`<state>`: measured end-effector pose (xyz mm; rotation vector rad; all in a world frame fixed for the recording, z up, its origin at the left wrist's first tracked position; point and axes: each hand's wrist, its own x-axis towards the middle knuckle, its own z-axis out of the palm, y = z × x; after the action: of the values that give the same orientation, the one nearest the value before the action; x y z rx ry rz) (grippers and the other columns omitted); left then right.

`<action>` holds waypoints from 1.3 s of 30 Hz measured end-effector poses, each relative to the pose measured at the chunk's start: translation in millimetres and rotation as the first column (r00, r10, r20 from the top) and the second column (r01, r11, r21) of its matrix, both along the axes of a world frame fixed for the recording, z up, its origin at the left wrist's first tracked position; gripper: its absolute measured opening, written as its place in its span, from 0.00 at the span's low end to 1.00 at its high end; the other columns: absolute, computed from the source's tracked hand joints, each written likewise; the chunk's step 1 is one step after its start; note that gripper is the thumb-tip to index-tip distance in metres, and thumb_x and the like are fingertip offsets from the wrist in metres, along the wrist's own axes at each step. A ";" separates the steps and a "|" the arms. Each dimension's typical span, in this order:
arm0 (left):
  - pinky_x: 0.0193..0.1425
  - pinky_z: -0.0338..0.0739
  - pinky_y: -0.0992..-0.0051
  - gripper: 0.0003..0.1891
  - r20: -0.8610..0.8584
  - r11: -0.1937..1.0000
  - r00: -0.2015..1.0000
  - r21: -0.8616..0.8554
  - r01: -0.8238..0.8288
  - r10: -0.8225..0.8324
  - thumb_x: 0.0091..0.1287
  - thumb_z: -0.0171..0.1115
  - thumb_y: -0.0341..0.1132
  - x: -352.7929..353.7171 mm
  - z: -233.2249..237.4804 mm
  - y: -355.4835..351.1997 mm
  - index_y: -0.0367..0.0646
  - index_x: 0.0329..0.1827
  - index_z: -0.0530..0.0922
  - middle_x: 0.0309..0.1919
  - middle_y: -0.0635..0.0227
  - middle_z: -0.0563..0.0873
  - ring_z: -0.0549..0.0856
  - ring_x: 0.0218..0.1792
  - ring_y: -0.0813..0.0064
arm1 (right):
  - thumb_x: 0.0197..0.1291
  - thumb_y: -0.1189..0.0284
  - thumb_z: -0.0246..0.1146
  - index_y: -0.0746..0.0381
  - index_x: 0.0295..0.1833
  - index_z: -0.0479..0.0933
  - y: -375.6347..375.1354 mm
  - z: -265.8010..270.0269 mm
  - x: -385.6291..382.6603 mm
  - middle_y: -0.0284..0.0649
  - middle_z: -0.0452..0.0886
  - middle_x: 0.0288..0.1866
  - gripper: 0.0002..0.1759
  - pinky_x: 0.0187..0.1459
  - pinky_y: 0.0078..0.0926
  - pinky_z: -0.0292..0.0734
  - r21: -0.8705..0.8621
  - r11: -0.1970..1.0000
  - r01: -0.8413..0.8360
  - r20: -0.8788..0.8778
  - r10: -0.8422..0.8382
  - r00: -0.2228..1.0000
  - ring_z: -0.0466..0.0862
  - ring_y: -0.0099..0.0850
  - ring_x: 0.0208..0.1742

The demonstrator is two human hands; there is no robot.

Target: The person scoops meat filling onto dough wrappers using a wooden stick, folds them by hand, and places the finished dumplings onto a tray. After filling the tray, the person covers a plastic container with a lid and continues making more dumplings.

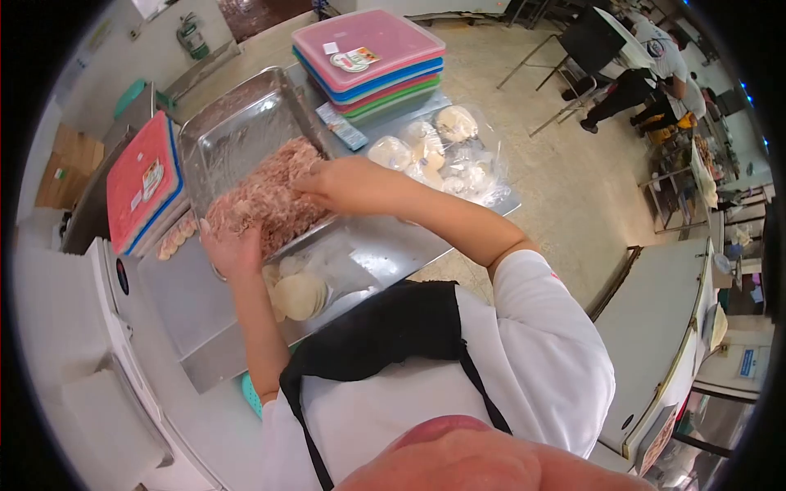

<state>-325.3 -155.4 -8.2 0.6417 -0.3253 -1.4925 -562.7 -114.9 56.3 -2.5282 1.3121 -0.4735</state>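
Note:
A mound of raw ground meat (282, 184) fills the near part of a deep metal tray (246, 106). My left hand (233, 244) is at the tray's near left edge, thumb and fingers closed around some of the meat. On the mound's right side, my right hand (340, 185) has its fingers drawn together at the meat; the fingertips are partly hidden. Closest to me, a stack of round pale wrappers (300, 296) lies with clear plastic on the metal tabletop (385, 258).
Stacked containers with a pink lid (368, 49) stand behind the tray, beside a light-blue packet (342, 124). Bagged whitish rounds (442, 147) lie to the right. Another red-lidded stack (147, 184) is at left, near small pale pieces (177, 237). People (655, 74) work far right.

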 end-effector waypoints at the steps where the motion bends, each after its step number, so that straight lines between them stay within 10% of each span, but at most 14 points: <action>1: 0.73 0.55 0.46 0.30 0.059 0.984 0.992 -0.135 0.116 -0.109 0.69 0.49 0.50 10.4 -17.2 -4.0 0.38 0.67 0.63 0.65 0.55 0.69 0.65 0.68 0.51 | 0.65 0.64 0.56 0.58 0.56 0.77 -2.7 0.0 -8.9 0.49 0.81 0.42 0.17 0.43 0.42 0.77 0.028 1.000 0.002 0.088 -0.004 0.996 0.82 0.47 0.43; 5: 0.69 0.68 0.58 0.33 0.357 0.905 0.877 -0.157 0.396 -0.322 0.61 0.62 0.34 -4.0 2.6 17.5 0.39 0.70 0.60 0.65 0.60 0.70 0.72 0.63 0.56 | 0.66 0.60 0.56 0.57 0.54 0.79 -5.0 10.2 -40.9 0.50 0.82 0.41 0.17 0.43 0.41 0.76 0.185 0.983 -0.013 0.237 -0.032 0.971 0.82 0.48 0.42; 8: 0.65 0.72 0.68 0.41 0.742 0.873 0.666 -0.274 0.404 -0.076 0.52 0.68 0.26 -26.0 36.0 27.8 0.39 0.71 0.59 0.63 0.63 0.71 0.74 0.60 0.62 | 0.65 0.59 0.56 0.57 0.52 0.80 0.0 32.0 -54.4 0.49 0.82 0.40 0.17 0.43 0.40 0.75 0.234 0.971 -0.055 0.181 0.012 0.983 0.82 0.47 0.42; 11: 0.64 0.71 0.69 0.45 0.966 0.855 0.161 -0.252 0.453 0.200 0.47 0.73 0.27 2.7 6.3 9.7 0.38 0.71 0.60 0.61 0.63 0.73 0.74 0.60 0.66 | 0.65 0.60 0.57 0.57 0.52 0.80 5.9 35.1 -51.8 0.47 0.83 0.40 0.17 0.43 0.40 0.75 0.186 0.980 -0.077 0.145 0.050 0.988 0.82 0.47 0.42; 13: 0.62 0.71 0.69 0.42 0.980 0.881 0.034 -0.190 0.434 0.195 0.48 0.74 0.30 18.1 -6.2 6.6 0.37 0.68 0.63 0.59 0.61 0.75 0.74 0.59 0.67 | 0.65 0.60 0.57 0.56 0.52 0.80 6.3 28.4 -41.6 0.47 0.83 0.40 0.16 0.43 0.40 0.75 0.164 0.979 -0.122 0.184 0.091 0.979 0.82 0.47 0.42; 16: 0.59 0.72 0.71 0.34 0.977 0.860 0.132 -0.209 0.465 0.165 0.53 0.71 0.34 30.9 -9.9 5.0 0.34 0.63 0.70 0.56 0.58 0.77 0.76 0.57 0.69 | 0.65 0.61 0.57 0.56 0.49 0.80 -3.1 0.5 -29.3 0.46 0.83 0.38 0.14 0.42 0.41 0.75 0.144 0.966 -0.214 0.280 0.168 0.945 0.82 0.47 0.41; 18: 0.57 0.73 0.71 0.29 0.920 0.737 -0.076 -0.257 0.625 0.385 0.56 0.68 0.36 50.6 -13.0 -10.7 0.33 0.61 0.72 0.56 0.59 0.77 0.77 0.55 0.69 | 0.64 0.61 0.57 0.56 0.45 0.79 -20.9 -7.1 -34.7 0.46 0.83 0.34 0.12 0.41 0.44 0.74 0.102 0.965 -0.241 0.301 0.201 0.932 0.82 0.47 0.38; 21: 0.56 0.74 0.72 0.28 0.905 0.922 0.423 -0.127 0.366 -0.043 0.59 0.64 0.34 54.1 -33.1 -9.8 0.34 0.63 0.70 0.55 0.60 0.78 0.78 0.55 0.70 | 0.63 0.61 0.57 0.54 0.45 0.79 -22.3 -22.3 -18.7 0.46 0.82 0.35 0.11 0.40 0.43 0.76 -0.110 0.994 -0.013 0.267 0.042 0.963 0.82 0.46 0.38; 24: 0.57 0.73 0.72 0.30 0.845 0.858 0.456 0.007 0.513 -0.280 0.59 0.64 0.33 48.1 -0.6 -0.6 0.35 0.65 0.68 0.57 0.61 0.76 0.76 0.56 0.71 | 0.63 0.60 0.56 0.53 0.44 0.79 -17.1 -51.4 -9.2 0.45 0.81 0.34 0.12 0.39 0.42 0.77 -0.074 0.996 0.041 0.121 -0.032 0.992 0.82 0.47 0.38; 28: 0.60 0.69 0.72 0.30 0.955 0.894 0.287 -0.065 0.443 -0.073 0.59 0.65 0.35 52.1 5.7 9.6 0.35 0.65 0.68 0.58 0.61 0.76 0.76 0.56 0.71 | 0.65 0.58 0.55 0.52 0.50 0.79 -35.5 -57.1 -35.6 0.45 0.81 0.36 0.14 0.40 0.41 0.77 0.126 0.989 0.076 -0.196 -0.051 0.979 0.83 0.44 0.40; 33: 0.67 0.64 0.69 0.33 0.948 0.761 0.052 -0.286 0.582 0.315 0.55 0.68 0.36 33.9 35.3 12.8 0.37 0.65 0.69 0.58 0.60 0.77 0.74 0.61 0.66 | 0.64 0.55 0.57 0.57 0.56 0.78 -10.1 -10.7 -37.7 0.50 0.83 0.40 0.22 0.45 0.39 0.76 0.267 0.964 -0.014 0.369 -0.088 0.925 0.82 0.48 0.42; 36: 0.59 0.72 0.70 0.29 0.984 0.635 0.119 -0.175 0.752 0.130 0.53 0.71 0.34 25.8 34.7 9.3 0.39 0.59 0.75 0.52 0.57 0.80 0.80 0.51 0.65 | 0.65 0.55 0.57 0.57 0.57 0.77 -6.4 -34.7 -17.0 0.51 0.83 0.42 0.22 0.46 0.36 0.76 0.301 0.927 -0.223 0.422 0.080 0.903 0.82 0.48 0.42; 39: 0.58 0.73 0.68 0.30 0.977 0.819 -0.115 -0.083 0.568 0.179 0.50 0.73 0.34 28.2 15.2 16.1 0.36 0.58 0.75 0.51 0.53 0.81 0.81 0.52 0.65 | 0.65 0.58 0.58 0.56 0.53 0.79 -26.8 -50.9 -24.1 0.47 0.82 0.40 0.18 0.42 0.36 0.77 0.163 0.961 -0.224 0.297 0.169 0.940 0.82 0.44 0.40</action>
<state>-297.1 -139.4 7.0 1.2455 -2.1401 -0.7230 -586.9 -141.7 5.4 -2.2978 0.9408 -0.6019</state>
